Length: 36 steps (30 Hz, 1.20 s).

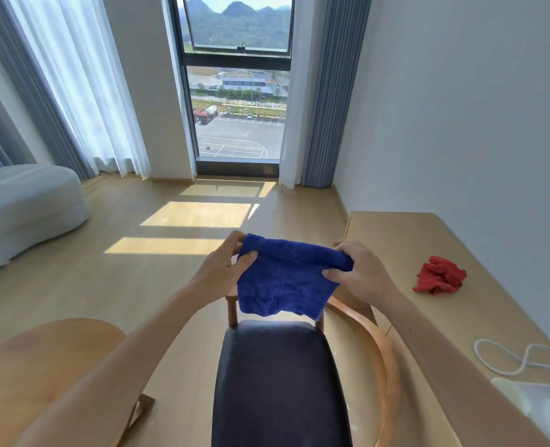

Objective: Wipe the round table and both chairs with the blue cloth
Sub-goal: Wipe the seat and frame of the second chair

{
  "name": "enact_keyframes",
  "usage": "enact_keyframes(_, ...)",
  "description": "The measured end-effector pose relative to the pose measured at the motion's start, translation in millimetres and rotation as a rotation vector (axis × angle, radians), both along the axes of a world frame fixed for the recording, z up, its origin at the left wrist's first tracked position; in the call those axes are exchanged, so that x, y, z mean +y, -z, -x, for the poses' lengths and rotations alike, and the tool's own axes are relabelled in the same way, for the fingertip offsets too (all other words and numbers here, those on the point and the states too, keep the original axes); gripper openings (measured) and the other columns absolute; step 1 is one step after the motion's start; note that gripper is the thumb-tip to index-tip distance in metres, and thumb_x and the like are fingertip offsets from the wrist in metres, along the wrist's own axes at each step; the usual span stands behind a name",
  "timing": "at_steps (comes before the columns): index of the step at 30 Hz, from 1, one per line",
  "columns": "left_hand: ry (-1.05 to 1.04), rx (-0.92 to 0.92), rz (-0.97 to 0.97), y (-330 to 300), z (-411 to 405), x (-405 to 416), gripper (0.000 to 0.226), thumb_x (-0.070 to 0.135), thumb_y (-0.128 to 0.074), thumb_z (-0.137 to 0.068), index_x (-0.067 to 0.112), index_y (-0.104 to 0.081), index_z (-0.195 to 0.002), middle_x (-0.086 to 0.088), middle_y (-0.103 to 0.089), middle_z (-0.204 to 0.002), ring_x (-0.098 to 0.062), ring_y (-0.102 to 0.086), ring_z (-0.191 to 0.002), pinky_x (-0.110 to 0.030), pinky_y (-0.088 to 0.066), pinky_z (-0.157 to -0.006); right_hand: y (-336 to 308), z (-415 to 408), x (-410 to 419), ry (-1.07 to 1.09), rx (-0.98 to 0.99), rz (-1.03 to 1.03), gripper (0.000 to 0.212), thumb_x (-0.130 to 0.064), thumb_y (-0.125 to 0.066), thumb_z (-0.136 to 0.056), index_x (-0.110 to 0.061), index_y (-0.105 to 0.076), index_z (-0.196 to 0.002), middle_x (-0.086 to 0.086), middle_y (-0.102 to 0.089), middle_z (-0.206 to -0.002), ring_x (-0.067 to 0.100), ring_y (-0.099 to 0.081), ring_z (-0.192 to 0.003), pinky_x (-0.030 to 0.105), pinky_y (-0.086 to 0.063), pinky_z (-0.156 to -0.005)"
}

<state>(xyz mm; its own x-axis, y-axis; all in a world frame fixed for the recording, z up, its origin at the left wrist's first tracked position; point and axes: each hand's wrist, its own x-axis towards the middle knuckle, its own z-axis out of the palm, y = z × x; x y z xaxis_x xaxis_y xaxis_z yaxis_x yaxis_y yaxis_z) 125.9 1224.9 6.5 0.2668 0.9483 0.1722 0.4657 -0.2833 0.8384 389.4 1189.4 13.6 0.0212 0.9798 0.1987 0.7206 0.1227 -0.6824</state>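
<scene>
While both hands, left (225,262) and right (357,272), pinch one blue cloth (283,279), one chair (276,382) sits below

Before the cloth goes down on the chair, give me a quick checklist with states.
1. Blue cloth gripped by left hand and right hand: ok.
2. Cloth spread flat for wiping: not ok, it hangs bunched.
3. Chair seat free of objects: ok.
4. Red cloth away on the desk: ok.
5. Round table already wiped: cannot tell.
6. Second chair located: cannot tell, not in view.
</scene>
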Motion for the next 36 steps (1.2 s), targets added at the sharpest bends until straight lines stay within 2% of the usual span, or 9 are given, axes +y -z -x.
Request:
enact_keyframes(2,0.000,-0.049,0.011,-3,1,2,0.010,0.029,-0.042,-0.101,0.026,-0.045,-0.110,0.008,-0.066,-0.103,-0.015,-0.065,-0.094,-0.034,-0.056,-0.078,-4,1,0,-0.031,0.221,0.057,0.011,-0.016,-0.068,-0.086,-0.016,-0.061,-0.094,0.000,-0.066,-0.089,0.013,-0.063,-0.084,0.018,-0.047,-0.066)
enact_keyframes(5,-0.037,-0.083,0.023,-5,3,4,0.010,0.032,-0.041,-0.101,0.030,-0.043,-0.111,0.004,-0.068,-0.096,-0.017,-0.067,-0.086,-0.025,-0.052,-0.067,-7,6,0,-0.021,0.437,0.091,0.014,-0.020,-0.067,-0.090,-0.026,-0.058,-0.098,-0.008,-0.066,-0.092,0.001,-0.064,-0.081,0.015,-0.051,-0.061)
enact_keyframes(9,-0.106,-0.143,0.091,-3,2,6,0.017,0.037,-0.043,-0.100,0.032,-0.044,-0.116,0.000,-0.070,-0.097,-0.018,-0.068,-0.085,-0.032,-0.058,-0.068,-6,14,1,0.027,0.593,0.237,0.030,-0.022,-0.066,-0.092,-0.027,-0.049,-0.116,0.000,-0.065,-0.108,0.015,-0.066,-0.094,0.026,-0.057,-0.058)
enact_keyframes(13,-0.173,-0.274,0.318,-3,8,10,0.035,0.037,-0.058,-0.093,0.034,-0.039,-0.122,-0.010,-0.068,-0.101,-0.024,-0.067,-0.088,-0.030,-0.054,-0.068,-8,10,2,-0.048,0.922,0.508,0.067,0.002,-0.075,-0.078,-0.026,-0.039,-0.127,0.015,-0.070,-0.106,0.022,-0.072,-0.086,0.027,-0.056,-0.061)
enact_keyframes(18,0.145,-0.191,0.397,2,23,9,0.084,-0.004,-0.072,-0.074,0.037,-0.031,-0.134,-0.009,-0.062,-0.112,-0.028,-0.064,-0.099,-0.039,-0.059,-0.078,-6,13,3,-0.006,0.530,0.391,0.063,0.017,-0.067,-0.072,-0.016,-0.056,-0.124,0.001,-0.069,-0.092,0.013,-0.067,-0.077,0.010,-0.049,-0.055)
enact_keyframes(24,0.045,0.324,-0.065,10,19,9,0.048,0.011,-0.062,-0.083,0.032,-0.049,-0.125,0.003,-0.050,-0.118,-0.014,-0.050,-0.099,-0.016,-0.041,-0.076,0,13,4,-0.036,-0.068,-0.008,0.010,-0.005,-0.064,-0.085,-0.008,-0.071,-0.092,-0.003,-0.062,-0.093,0.011,-0.055,-0.082,0.007,-0.041,-0.068)
enact_keyframes(28,0.069,0.197,0.022,9,21,6,0.017,0.016,-0.062,-0.088,0.029,-0.056,-0.097,0.005,-0.053,-0.107,-0.013,-0.053,-0.096,-0.013,-0.046,-0.070,6,4,-5,-0.074,0.403,0.276,0.011,-0.020,-0.051,-0.098,-0.021,-0.062,-0.098,-0.006,-0.068,-0.095,0.009,-0.062,-0.090,0.017,-0.045,-0.072)
enact_keyframes(32,0.034,-0.148,0.314,9,11,-6,0.014,0.022,-0.062,-0.091,0.013,-0.056,-0.101,-0.007,-0.066,-0.091,-0.014,-0.064,-0.075,-0.023,-0.052,-0.061,20,14,-13,0.064,0.891,0.428,0.023,-0.031,-0.046,-0.101,-0.014,-0.060,-0.106,0.004,-0.069,-0.098,0.017,-0.067,-0.087,0.031,-0.053,-0.073)
enact_keyframes(36,-0.002,-0.229,0.406,25,2,-15,0.023,0.020,-0.065,-0.090,0.011,-0.056,-0.109,-0.013,-0.069,-0.097,-0.018,-0.069,-0.077,-0.030,-0.058,-0.065,42,10,-25,-0.027,0.942,0.484,0.031,-0.024,-0.069,-0.088,-0.014,-0.059,-0.115,0.006,-0.072,-0.108,0.024,-0.070,-0.096,0.032,-0.057,-0.072)
